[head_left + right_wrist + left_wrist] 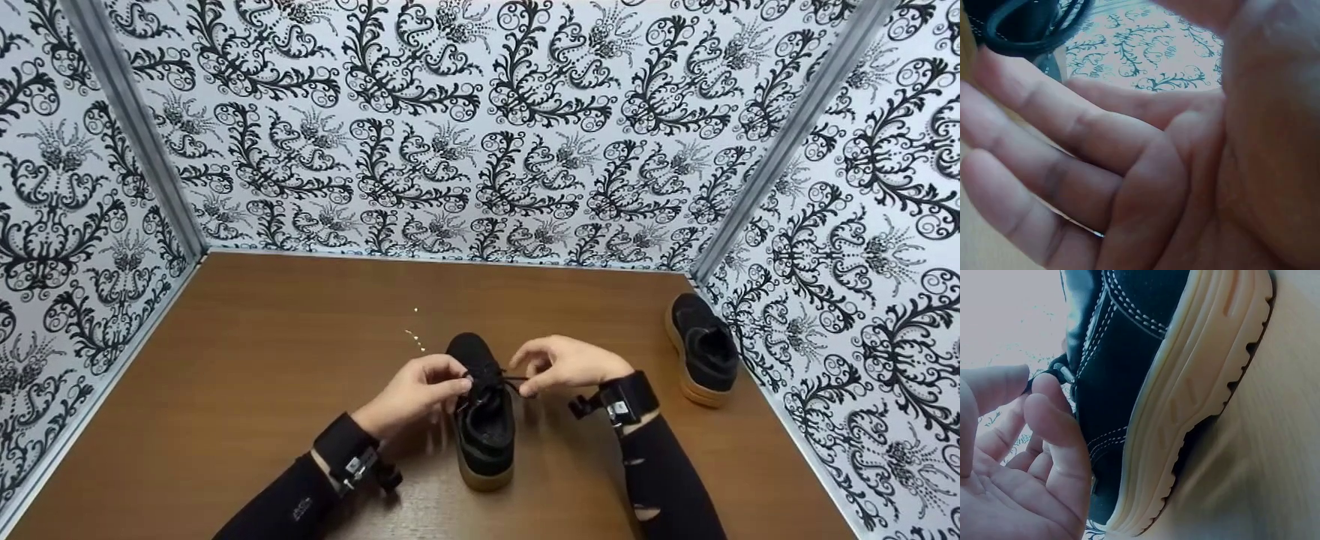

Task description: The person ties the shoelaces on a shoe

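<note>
A black shoe with a tan gum sole stands on the table, toe pointing away. My left hand is at its left side, thumb and forefinger pinching a black shoelace beside the eyelets. A lace tip shows by those fingertips in the left wrist view. On the shoe's other side, my right hand holds a strand of the lace near the thumb tip, the other fingers loosely bent. A lace loop hangs beyond these fingers in the right wrist view; the thumb tip is outside that view.
The second black shoe stands at the right, close to the patterned side wall. Patterned panels also rise behind and left of the brown table. Small bright specks show left of the near shoe's toe.
</note>
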`<state>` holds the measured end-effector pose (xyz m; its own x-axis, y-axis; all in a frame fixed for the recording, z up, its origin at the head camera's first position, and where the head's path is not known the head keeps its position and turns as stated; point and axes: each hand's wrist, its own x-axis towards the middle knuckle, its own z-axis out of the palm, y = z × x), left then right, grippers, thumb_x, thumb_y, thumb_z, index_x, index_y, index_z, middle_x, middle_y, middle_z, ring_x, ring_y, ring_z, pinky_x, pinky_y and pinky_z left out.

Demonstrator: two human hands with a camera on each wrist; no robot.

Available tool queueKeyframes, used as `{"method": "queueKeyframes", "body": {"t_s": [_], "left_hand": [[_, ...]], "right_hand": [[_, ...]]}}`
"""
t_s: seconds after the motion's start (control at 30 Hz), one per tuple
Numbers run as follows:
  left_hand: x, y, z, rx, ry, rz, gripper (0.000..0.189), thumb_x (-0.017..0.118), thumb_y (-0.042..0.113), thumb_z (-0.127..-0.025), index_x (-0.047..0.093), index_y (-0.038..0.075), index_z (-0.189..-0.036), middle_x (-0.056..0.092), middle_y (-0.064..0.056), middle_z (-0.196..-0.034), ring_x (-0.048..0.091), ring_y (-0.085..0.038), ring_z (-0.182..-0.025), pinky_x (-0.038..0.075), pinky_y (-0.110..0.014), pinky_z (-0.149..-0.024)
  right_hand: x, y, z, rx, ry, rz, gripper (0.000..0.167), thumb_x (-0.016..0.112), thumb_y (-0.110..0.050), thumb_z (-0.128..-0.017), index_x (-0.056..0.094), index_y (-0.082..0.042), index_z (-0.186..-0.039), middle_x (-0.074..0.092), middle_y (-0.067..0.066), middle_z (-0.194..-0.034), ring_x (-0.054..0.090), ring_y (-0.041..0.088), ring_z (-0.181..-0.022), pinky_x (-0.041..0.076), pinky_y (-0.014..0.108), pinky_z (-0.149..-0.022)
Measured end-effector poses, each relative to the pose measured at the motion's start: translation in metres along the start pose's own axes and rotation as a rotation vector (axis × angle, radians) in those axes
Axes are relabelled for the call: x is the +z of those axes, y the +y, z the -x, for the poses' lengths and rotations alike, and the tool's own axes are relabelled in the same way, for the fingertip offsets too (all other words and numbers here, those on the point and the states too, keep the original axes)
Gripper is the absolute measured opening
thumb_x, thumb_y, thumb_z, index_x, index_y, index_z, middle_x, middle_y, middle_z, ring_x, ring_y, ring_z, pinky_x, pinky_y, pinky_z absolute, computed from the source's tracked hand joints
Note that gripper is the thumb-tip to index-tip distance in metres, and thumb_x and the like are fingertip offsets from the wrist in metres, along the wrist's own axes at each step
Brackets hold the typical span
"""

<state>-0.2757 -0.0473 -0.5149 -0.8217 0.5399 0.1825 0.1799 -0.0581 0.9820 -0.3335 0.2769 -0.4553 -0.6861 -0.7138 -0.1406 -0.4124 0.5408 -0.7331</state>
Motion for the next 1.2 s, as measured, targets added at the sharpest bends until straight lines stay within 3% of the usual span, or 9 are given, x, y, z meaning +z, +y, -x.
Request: {"method": "queueKeyframes", "body": {"t_s": [0.1, 0.13, 0.2, 0.3, 0.37, 0.63, 1.0, 1.1, 1.2], "left_hand": [[0.002, -0.002, 0.0, -0.027, -0.019, 0.092, 0.024, 0.074, 0.019, -0.109, 0.072, -0.003, -0.12, 0.069, -0.005, -0.091, 0.061, -0.014, -0.067, 0.048, -0.024, -0.051], [0.002, -0.002, 0.0, -0.033, -0.027, 0.113, 0.026, 0.074, 0.019, -0.109, 0.071, -0.004, -0.121, 0.069, -0.006, -0.093, 0.06, -0.013, -0.067, 0.047, -0.024, -0.051], [0.003, -0.002, 0.0, -0.047, -0.042, 0.148, 0.029, 0.074, 0.02, -0.109, 0.069, -0.007, -0.119, 0.069, -0.007, -0.092, 0.058, -0.012, -0.066, 0.046, -0.023, -0.051], [0.003, -0.002, 0.0, -0.059, -0.045, 0.182, 0.034, 0.073, 0.022, -0.11, 0.065, -0.011, -0.113, 0.067, -0.006, -0.087, 0.054, -0.011, -0.061, 0.045, -0.023, -0.051], [0.004, -0.002, -0.001, -0.061, -0.039, 0.197, 0.038, 0.072, 0.023, -0.111, 0.062, -0.014, -0.109, 0.065, -0.004, -0.083, 0.054, -0.011, -0.059, 0.045, -0.023, -0.05], [0.004, -0.003, -0.003, -0.036, -0.017, 0.242, 0.039, 0.066, 0.017, -0.113, 0.057, -0.019, -0.101, 0.064, -0.005, -0.081, 0.057, -0.013, -0.061, 0.046, -0.023, -0.05], [-0.004, -0.003, -0.003, -0.033, -0.018, 0.215, 0.043, 0.069, 0.02, -0.112, 0.058, -0.018, -0.096, 0.064, -0.006, -0.079, 0.054, -0.012, -0.057, 0.047, -0.024, -0.051], [-0.005, -0.003, -0.002, -0.046, -0.013, 0.238, 0.044, 0.069, 0.02, -0.112, 0.055, -0.02, -0.099, 0.063, -0.006, -0.08, 0.054, -0.012, -0.058, 0.047, -0.024, -0.051], [-0.006, -0.003, -0.001, -0.063, -0.021, 0.248, 0.044, 0.067, 0.021, -0.113, 0.054, -0.021, -0.104, 0.064, -0.006, -0.082, 0.055, -0.013, -0.059, 0.047, -0.024, -0.05]], "right_hand": [[0.002, -0.001, -0.002, -0.003, 0.013, 0.081, 0.015, 0.083, -0.03, -0.1, 0.085, -0.019, -0.109, 0.073, -0.011, -0.084, 0.06, 0.007, -0.07, 0.046, 0.025, -0.064], [0.003, -0.001, -0.003, -0.002, 0.021, 0.11, 0.013, 0.081, -0.031, -0.101, 0.086, -0.019, -0.101, 0.069, -0.013, -0.079, 0.056, 0.005, -0.066, 0.043, 0.024, -0.061], [0.005, -0.002, -0.004, 0.011, 0.026, 0.159, 0.026, 0.078, -0.035, -0.103, 0.082, -0.016, -0.086, 0.06, -0.015, -0.07, 0.048, 0.004, -0.06, 0.038, 0.024, -0.057], [0.008, 0.0, -0.005, 0.046, 0.02, 0.22, 0.044, 0.075, -0.04, -0.105, 0.074, -0.009, -0.075, 0.048, -0.017, -0.062, 0.041, 0.003, -0.053, 0.033, 0.024, -0.053], [0.009, 0.001, -0.005, 0.077, 0.016, 0.233, 0.047, 0.074, -0.04, -0.105, 0.073, -0.006, -0.073, 0.048, -0.017, -0.06, 0.041, 0.004, -0.052, 0.033, 0.024, -0.052], [0.008, 0.006, -0.004, 0.114, -0.001, 0.266, 0.031, 0.069, -0.019, -0.103, 0.079, -0.008, -0.076, 0.069, -0.007, -0.068, 0.055, 0.007, -0.056, 0.045, 0.027, -0.057], [0.007, 0.001, -0.004, 0.104, 0.061, 0.393, 0.042, 0.074, -0.02, -0.103, 0.065, -0.022, -0.063, 0.051, -0.02, -0.056, 0.047, 0.004, -0.051, 0.042, 0.025, -0.056], [0.006, 0.002, -0.004, 0.077, 0.07, 0.366, 0.039, 0.074, -0.02, -0.104, 0.07, -0.015, -0.066, 0.054, -0.015, -0.058, 0.047, 0.004, -0.051, 0.04, 0.025, -0.055], [0.005, 0.004, -0.003, 0.06, 0.062, 0.287, 0.033, 0.073, -0.025, -0.106, 0.078, -0.008, -0.078, 0.066, -0.005, -0.065, 0.053, 0.006, -0.057, 0.042, 0.026, -0.058]]}}
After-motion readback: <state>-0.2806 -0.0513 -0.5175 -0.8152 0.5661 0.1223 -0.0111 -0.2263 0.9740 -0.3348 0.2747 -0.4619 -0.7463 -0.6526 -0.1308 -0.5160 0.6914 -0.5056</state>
